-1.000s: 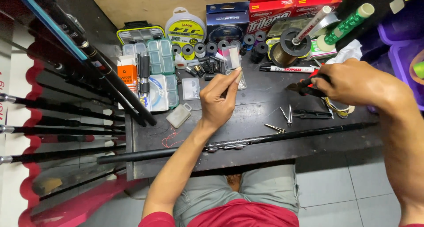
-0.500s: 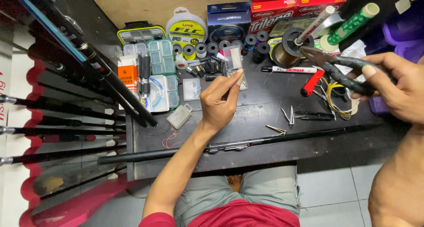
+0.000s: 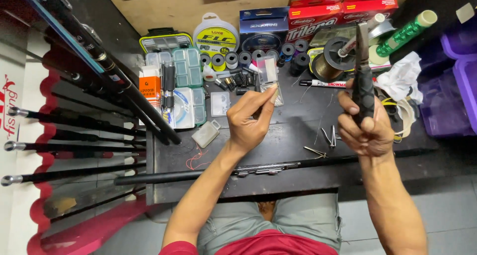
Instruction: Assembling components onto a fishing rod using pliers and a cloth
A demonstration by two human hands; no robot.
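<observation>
My left hand (image 3: 248, 121) is over the middle of the black table (image 3: 298, 121), fingertips pinched on a small clear plastic packet (image 3: 271, 76). Farther right, my right hand (image 3: 367, 128) grips black-handled pliers (image 3: 362, 78), held upright with the metal jaws pointing away from me. A long black fishing rod (image 3: 198, 175) lies across the near edge of the table, below both hands. A few small metal pieces (image 3: 328, 136) lie on the table between the hands.
Clear tackle boxes (image 3: 186, 71), small black spools (image 3: 258, 56), a spool of line (image 3: 335, 61), a marker (image 3: 323, 83) and boxed line crowd the back. White cloth (image 3: 405, 78) and purple bins (image 3: 457, 86) sit right. Several rods (image 3: 74, 148) rest on a rack left.
My right hand picked the pliers up from the right side of the table and swung them upright, closer to the middle. My left hand stayed in place with the packet.
</observation>
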